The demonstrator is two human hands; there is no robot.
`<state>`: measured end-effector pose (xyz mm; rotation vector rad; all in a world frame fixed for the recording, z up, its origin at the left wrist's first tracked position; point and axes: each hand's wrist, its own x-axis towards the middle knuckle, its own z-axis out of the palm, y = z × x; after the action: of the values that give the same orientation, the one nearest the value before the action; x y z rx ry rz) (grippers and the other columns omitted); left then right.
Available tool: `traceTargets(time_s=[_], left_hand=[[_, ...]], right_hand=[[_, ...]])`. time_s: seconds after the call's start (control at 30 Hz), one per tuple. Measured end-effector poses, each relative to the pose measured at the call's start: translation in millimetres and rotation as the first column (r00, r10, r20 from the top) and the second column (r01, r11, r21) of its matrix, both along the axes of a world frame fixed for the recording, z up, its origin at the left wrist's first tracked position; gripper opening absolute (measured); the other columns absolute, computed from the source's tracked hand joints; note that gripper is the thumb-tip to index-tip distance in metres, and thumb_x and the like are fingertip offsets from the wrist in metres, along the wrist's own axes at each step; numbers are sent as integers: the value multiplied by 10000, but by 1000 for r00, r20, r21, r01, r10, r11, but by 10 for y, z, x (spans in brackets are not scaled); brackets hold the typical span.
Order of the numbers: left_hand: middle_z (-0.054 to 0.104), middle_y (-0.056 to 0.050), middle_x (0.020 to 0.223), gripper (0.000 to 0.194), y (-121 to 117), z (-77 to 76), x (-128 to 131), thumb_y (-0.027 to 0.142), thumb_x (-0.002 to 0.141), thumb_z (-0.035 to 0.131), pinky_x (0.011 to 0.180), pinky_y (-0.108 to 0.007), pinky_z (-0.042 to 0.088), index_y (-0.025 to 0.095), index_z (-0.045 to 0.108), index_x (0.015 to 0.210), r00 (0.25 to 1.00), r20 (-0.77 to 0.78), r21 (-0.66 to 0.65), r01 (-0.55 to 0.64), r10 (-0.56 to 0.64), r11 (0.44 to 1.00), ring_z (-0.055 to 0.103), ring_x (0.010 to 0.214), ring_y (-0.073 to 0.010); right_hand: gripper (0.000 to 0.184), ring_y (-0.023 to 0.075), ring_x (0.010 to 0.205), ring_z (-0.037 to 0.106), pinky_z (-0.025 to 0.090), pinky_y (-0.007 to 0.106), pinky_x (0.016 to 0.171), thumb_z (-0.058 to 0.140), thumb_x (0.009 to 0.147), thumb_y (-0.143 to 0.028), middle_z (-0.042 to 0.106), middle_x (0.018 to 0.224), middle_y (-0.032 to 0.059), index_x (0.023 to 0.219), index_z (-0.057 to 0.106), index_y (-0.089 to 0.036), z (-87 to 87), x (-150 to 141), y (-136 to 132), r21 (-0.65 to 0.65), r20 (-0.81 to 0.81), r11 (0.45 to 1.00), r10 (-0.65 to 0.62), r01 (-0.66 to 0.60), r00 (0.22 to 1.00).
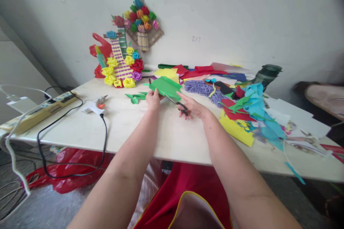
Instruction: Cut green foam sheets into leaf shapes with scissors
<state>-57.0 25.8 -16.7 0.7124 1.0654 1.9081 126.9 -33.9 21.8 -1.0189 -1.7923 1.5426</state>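
Observation:
A green paper sheet [166,86] is pinched at its near left edge by my left hand [153,99]. In my right hand [192,108] is a pair of black-handled scissors [181,107]. Its blades point left and lie at the near edge of the sheet, close to my left fingers; whether they are parted I cannot tell. Cut green paper leaves [135,97] lie on the table just left of my left hand.
A white glue gun [94,107] and a yellow power strip [40,111] are on the left. Paper-flower crafts [120,64] stand at the back. Purple yarn [202,89], paper scraps [236,109] and a dark bottle [267,75] occupy the right side.

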Motion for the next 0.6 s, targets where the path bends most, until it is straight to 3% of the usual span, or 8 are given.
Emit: traceTargets(time_s=[0.1,0.2,0.33,0.6], left_hand=[[462,59,471,254,12,4,-44,262,772,569,627,-309,537,192,374,625,999,7,-25,-41,41,999,562,501,-113],[433,71,451,265,13,17,-76,245,773,568,628,-307,540,195,356,622,999,10,-41,-42,43,998,542,484,-101],[467,62,470,284,-5,32,-90,273,732,627,637,-319,541,187,379,625,998,-27,-30,55,-56,998,554,501,-107],[548,26,510,359,-115,90,-53,308,655,713,562,-294,524,180,382,607,954,-113,6,279,-276,960,588,495,-134]], right_hand=[[713,89,345,498,297,158,285,630,738,-320,539,478,-68,1383,382,-142,50,170,18,-66,-32,998,13,-15,999],[508,78,336,427,255,177,287,618,696,-353,529,469,-27,1119,610,-73,74,331,42,-41,-90,995,84,-87,992],[403,72,355,405,257,191,315,615,671,-369,535,494,-12,947,654,-78,51,401,77,41,-191,996,85,-79,978],[371,64,323,418,288,181,308,625,692,-440,558,471,-7,819,618,-91,23,340,103,-1,-82,997,74,-74,994]])
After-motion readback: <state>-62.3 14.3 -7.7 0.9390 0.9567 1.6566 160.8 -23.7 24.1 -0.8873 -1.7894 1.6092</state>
